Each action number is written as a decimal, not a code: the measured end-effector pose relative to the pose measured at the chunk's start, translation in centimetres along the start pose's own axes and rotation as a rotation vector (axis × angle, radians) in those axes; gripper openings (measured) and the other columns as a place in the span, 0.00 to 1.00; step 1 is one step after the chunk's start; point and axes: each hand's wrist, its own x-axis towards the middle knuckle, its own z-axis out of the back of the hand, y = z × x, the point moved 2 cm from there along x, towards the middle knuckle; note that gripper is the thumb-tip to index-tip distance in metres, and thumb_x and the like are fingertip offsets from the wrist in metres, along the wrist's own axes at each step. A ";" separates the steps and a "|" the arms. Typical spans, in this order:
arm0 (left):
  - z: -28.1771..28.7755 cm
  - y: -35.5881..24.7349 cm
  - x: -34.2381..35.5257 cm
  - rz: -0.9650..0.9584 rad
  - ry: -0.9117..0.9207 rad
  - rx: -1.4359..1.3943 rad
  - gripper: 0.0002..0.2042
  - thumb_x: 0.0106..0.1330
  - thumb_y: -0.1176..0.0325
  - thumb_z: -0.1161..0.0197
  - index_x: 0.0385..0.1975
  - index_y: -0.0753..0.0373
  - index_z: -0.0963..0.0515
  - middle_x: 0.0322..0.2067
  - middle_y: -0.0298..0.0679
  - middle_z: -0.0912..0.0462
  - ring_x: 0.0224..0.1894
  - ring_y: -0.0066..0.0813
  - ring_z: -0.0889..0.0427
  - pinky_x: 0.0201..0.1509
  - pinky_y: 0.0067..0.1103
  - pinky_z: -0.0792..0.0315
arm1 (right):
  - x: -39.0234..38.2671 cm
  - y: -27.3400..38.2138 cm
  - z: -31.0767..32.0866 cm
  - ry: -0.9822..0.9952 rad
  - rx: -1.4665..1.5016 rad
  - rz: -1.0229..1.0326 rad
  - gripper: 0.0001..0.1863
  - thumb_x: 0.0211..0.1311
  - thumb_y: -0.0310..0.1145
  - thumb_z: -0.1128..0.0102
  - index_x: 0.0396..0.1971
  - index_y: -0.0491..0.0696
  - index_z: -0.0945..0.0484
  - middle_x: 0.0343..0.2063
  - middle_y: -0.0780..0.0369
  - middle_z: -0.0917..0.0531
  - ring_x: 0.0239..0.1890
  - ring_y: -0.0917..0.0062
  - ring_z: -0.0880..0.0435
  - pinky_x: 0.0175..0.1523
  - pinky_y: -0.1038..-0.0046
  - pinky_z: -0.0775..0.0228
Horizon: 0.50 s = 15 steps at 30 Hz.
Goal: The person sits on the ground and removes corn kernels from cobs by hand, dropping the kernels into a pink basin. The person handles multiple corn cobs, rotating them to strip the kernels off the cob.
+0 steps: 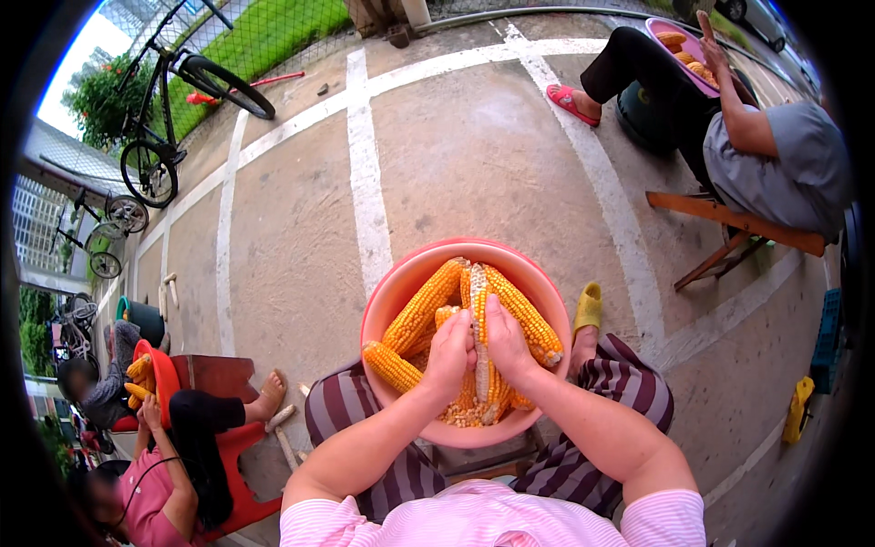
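A pink basin [538, 283] sits at my lap between my knees, with several yellow corn cobs [424, 305] in it. Loose kernels [469, 417] lie at its near side. Above the basin's middle stands a corn cob [479, 284] with part of its kernels stripped, its pale core showing in strips. My left hand [450, 351] is closed on this cob from the left. From the right, my right hand [507, 342] grips it too, thumb laid along it. The palms partly hide the cob's lower part.
At the right, a seated person [775, 155] holds a pink basin [679, 55] of corn. At the left, people sit by a red basin [162, 374] of corn. Bare cobs [284, 438] lie on the floor. Bicycles [164, 109] stand by the fence. A yellow slipper [589, 305] is beside my basin.
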 end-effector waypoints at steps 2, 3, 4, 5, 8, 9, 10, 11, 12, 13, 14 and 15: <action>0.1 0.1 0.2 -0.001 0.043 -0.027 0.10 0.79 0.59 0.52 0.42 0.55 0.25 0.21 0.21 0.32 0.19 0.08 0.38 0.22 0.11 0.43 | 0.0 0.2 0.0 -0.011 -0.065 0.027 0.28 0.80 0.51 0.64 0.42 0.41 0.23 0.31 0.58 0.19 0.36 0.77 0.20 0.46 0.74 0.28; 0.1 0.2 0.2 -0.002 0.064 -0.041 0.10 0.79 0.58 0.51 0.41 0.55 0.26 0.20 0.20 0.32 0.19 0.08 0.38 0.22 0.10 0.44 | 0.0 0.3 0.1 -0.016 -0.098 0.041 0.28 0.80 0.51 0.65 0.42 0.41 0.23 0.31 0.58 0.19 0.36 0.76 0.20 0.46 0.73 0.28; 0.1 0.3 0.3 -0.010 0.052 0.002 0.10 0.79 0.58 0.51 0.42 0.55 0.25 0.20 0.20 0.32 0.19 0.08 0.38 0.21 0.11 0.44 | 0.0 0.1 0.2 -0.027 -0.125 0.068 0.28 0.80 0.51 0.64 0.42 0.40 0.23 0.31 0.57 0.19 0.37 0.75 0.20 0.47 0.72 0.28; 0.0 0.4 0.3 -0.019 0.040 0.045 0.11 0.79 0.57 0.50 0.42 0.55 0.25 0.20 0.20 0.32 0.19 0.08 0.39 0.21 0.11 0.44 | 0.1 -0.1 0.3 -0.038 -0.152 0.095 0.28 0.80 0.51 0.64 0.42 0.40 0.23 0.31 0.57 0.19 0.37 0.74 0.20 0.47 0.71 0.28; 0.3 0.8 0.4 -0.029 0.041 0.084 0.11 0.79 0.56 0.50 0.45 0.56 0.25 0.23 0.21 0.29 0.21 0.08 0.35 0.23 0.11 0.40 | 0.1 -0.4 0.2 -0.049 -0.154 0.119 0.28 0.80 0.51 0.64 0.42 0.39 0.24 0.32 0.55 0.19 0.37 0.71 0.20 0.48 0.68 0.28; 0.5 0.9 0.5 -0.030 0.047 0.082 0.12 0.79 0.56 0.49 0.46 0.56 0.25 0.25 0.22 0.28 0.22 0.09 0.33 0.24 0.11 0.38 | 0.0 -0.4 0.2 -0.049 -0.142 0.118 0.28 0.80 0.50 0.64 0.42 0.39 0.24 0.33 0.54 0.19 0.38 0.70 0.20 0.48 0.68 0.28; 0.8 1.4 0.7 -0.035 0.043 0.066 0.12 0.79 0.56 0.49 0.47 0.56 0.25 0.27 0.23 0.27 0.24 0.09 0.32 0.26 0.11 0.36 | 0.0 -0.7 0.2 -0.059 -0.160 0.135 0.28 0.80 0.51 0.64 0.42 0.39 0.24 0.33 0.53 0.18 0.38 0.69 0.20 0.48 0.67 0.28; 0.9 1.9 0.9 -0.040 0.038 0.049 0.12 0.79 0.56 0.50 0.48 0.56 0.26 0.29 0.24 0.26 0.26 0.09 0.30 0.28 0.11 0.35 | 0.0 -0.9 0.2 -0.070 -0.178 0.152 0.28 0.80 0.51 0.64 0.43 0.38 0.24 0.34 0.52 0.18 0.39 0.67 0.19 0.49 0.66 0.28; 1.1 2.4 1.1 -0.045 0.034 0.033 0.13 0.79 0.56 0.50 0.49 0.56 0.26 0.31 0.25 0.24 0.29 0.09 0.28 0.30 0.12 0.33 | 0.0 -1.2 0.2 -0.080 -0.196 0.169 0.29 0.80 0.51 0.64 0.43 0.38 0.24 0.34 0.51 0.18 0.39 0.66 0.19 0.49 0.66 0.28; 1.1 2.6 1.1 -0.063 0.030 0.051 0.13 0.79 0.56 0.50 0.50 0.57 0.26 0.33 0.25 0.24 0.30 0.09 0.27 0.31 0.12 0.32 | -0.1 -1.3 0.1 -0.087 -0.214 0.168 0.29 0.79 0.51 0.64 0.44 0.38 0.24 0.35 0.50 0.18 0.40 0.63 0.18 0.50 0.64 0.28; 1.1 2.7 1.1 -0.080 0.025 0.069 0.13 0.79 0.56 0.51 0.50 0.57 0.26 0.34 0.26 0.23 0.32 0.10 0.26 0.33 0.12 0.30 | -0.1 -1.3 0.1 -0.094 -0.231 0.167 0.29 0.79 0.51 0.63 0.44 0.38 0.24 0.36 0.49 0.18 0.41 0.60 0.18 0.50 0.63 0.29; 1.1 2.9 1.1 -0.097 0.021 0.087 0.13 0.80 0.56 0.51 0.50 0.57 0.26 0.36 0.27 0.23 0.34 0.10 0.25 0.35 0.12 0.29 | -0.2 -1.4 0.1 -0.101 -0.249 0.166 0.29 0.79 0.51 0.63 0.44 0.38 0.24 0.37 0.47 0.18 0.42 0.58 0.18 0.51 0.62 0.29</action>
